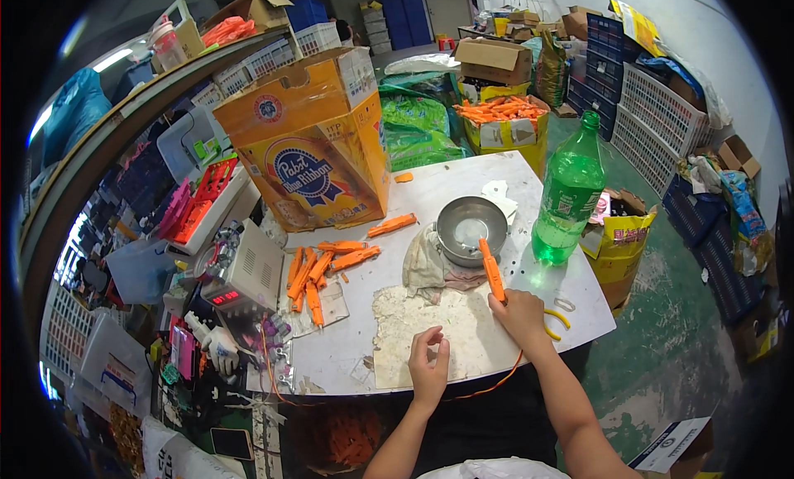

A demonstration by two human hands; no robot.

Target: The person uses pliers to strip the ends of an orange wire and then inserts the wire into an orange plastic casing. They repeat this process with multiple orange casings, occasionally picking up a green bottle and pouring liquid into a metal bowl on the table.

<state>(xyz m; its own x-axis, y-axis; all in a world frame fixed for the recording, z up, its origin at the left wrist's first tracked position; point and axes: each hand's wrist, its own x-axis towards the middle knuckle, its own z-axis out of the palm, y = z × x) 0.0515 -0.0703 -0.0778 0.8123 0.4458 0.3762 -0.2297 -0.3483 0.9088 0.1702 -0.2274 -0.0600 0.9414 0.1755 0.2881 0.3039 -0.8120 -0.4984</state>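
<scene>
My right hand (523,317) is closed around the lower end of a slim orange plastic piece (492,270). The piece tilts up, its tip over the near rim of a round metal bowl (472,229). Loosely curled, my left hand (429,365) hovers near the table's front edge; nothing shows between its fingers and thumb. A pale worn sheet (405,318) lies beneath the hands. The bowl rests partly on a crumpled cloth (423,264). Similar orange pieces (318,268) lie piled to the left. Yellow-handled pliers (557,320) are beside my right hand.
A green plastic bottle (566,193) stands right of the bowl. A large orange carton (310,140) stands at the back left, near a boxy device with a red display (248,268). An orange-red wire (488,389) crosses the front edge. Beyond the table is a box of orange pieces (500,109).
</scene>
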